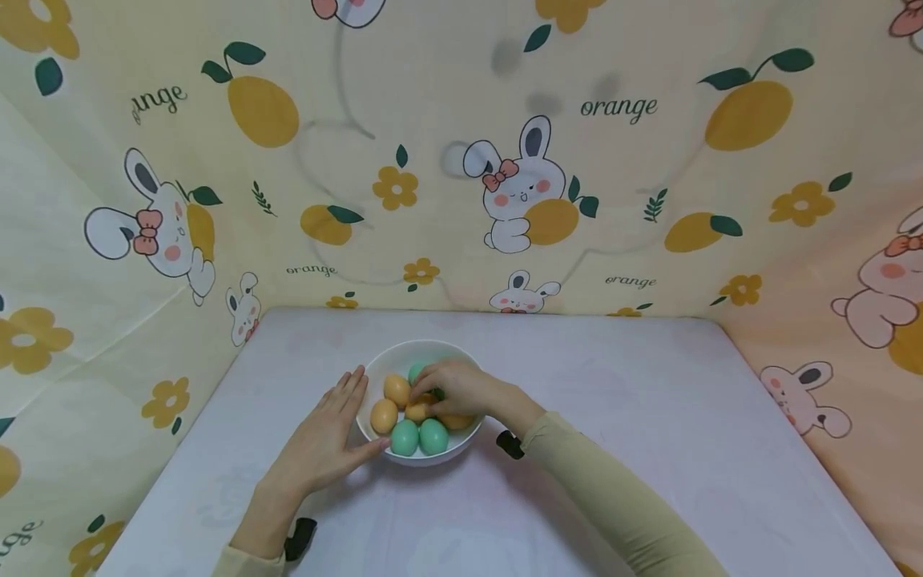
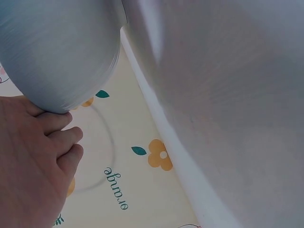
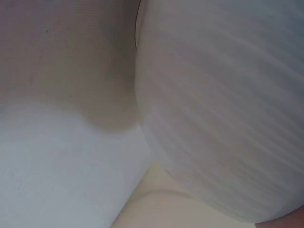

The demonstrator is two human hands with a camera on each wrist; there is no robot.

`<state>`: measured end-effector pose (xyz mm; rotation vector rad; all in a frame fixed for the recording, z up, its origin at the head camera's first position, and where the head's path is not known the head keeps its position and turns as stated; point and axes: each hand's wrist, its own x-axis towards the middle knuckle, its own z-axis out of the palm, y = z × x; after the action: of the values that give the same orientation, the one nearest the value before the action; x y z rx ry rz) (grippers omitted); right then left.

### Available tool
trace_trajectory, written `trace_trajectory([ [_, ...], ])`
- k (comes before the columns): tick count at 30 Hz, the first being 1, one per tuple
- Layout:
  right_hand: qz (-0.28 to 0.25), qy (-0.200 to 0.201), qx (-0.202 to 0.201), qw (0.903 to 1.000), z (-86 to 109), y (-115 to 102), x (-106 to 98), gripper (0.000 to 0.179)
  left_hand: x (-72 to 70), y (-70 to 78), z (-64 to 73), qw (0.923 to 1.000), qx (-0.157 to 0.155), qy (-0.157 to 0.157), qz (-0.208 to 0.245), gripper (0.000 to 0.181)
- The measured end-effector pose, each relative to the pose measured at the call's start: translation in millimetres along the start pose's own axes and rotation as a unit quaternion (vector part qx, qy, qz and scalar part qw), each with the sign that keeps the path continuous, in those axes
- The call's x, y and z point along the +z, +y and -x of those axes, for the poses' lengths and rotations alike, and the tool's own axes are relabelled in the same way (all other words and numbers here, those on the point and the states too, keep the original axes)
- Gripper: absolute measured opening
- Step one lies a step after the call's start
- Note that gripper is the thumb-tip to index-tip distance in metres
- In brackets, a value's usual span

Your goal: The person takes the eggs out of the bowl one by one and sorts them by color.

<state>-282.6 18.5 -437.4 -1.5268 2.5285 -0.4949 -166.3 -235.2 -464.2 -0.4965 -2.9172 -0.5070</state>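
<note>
A white bowl (image 1: 421, 461) on the table holds several egg-shaped pieces, some orange, some green. My left hand (image 1: 320, 441) rests against the bowl's left side, fingers straight, thumb at the front rim. In the left wrist view, the fingertips of my left hand (image 2: 35, 156) touch the bowl's outer wall (image 2: 61, 52). My right hand (image 1: 461, 389) reaches into the bowl from the right, its curled fingers and thumb pinching an orange egg (image 1: 418, 410). Two green eggs (image 1: 405, 437) lie near the front. Another orange egg (image 1: 397, 390) sits at the left. The right hand partly covers other eggs.
The white table (image 1: 613, 385) extends around the bowl. Behind it and at both sides hangs a printed cloth (image 1: 433, 96) with rabbits and oranges. A dark strap piece (image 1: 300, 539) shows by the left wrist, another (image 1: 510, 445) by the right. The bowl's wall (image 3: 213, 104) fills much of the right wrist view.
</note>
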Motion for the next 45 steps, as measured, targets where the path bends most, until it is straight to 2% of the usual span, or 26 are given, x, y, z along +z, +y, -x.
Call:
trace_trajectory([
  [9,-0.028,-0.034,0.025,0.9987,-0.9,0,3,0.039,-1.9,0.8,0.6,1.0,0.003,0.005,0.006,0.104],
  [21,-0.022,-0.04,0.02,0.9988,-1.7,1,6,0.04,-1.1,0.5,-0.4,0.9999,0.003,0.008,0.007,0.105],
  [29,-0.021,-0.022,0.007,0.9995,0.2,2,6,0.041,-0.5,0.2,-0.6,1.0,0.001,0.004,0.007,0.106],
  [38,-0.017,-0.002,0.015,0.9997,6.5,-4,6,0.043,0.9,0.4,1.3,1.0,-0.003,0.002,0.009,0.106],
  [45,-0.038,0.034,0.028,0.9983,13.7,-9,4,0.049,-0.4,2.0,1.0,0.9999,0.005,0.009,0.004,0.104],
])
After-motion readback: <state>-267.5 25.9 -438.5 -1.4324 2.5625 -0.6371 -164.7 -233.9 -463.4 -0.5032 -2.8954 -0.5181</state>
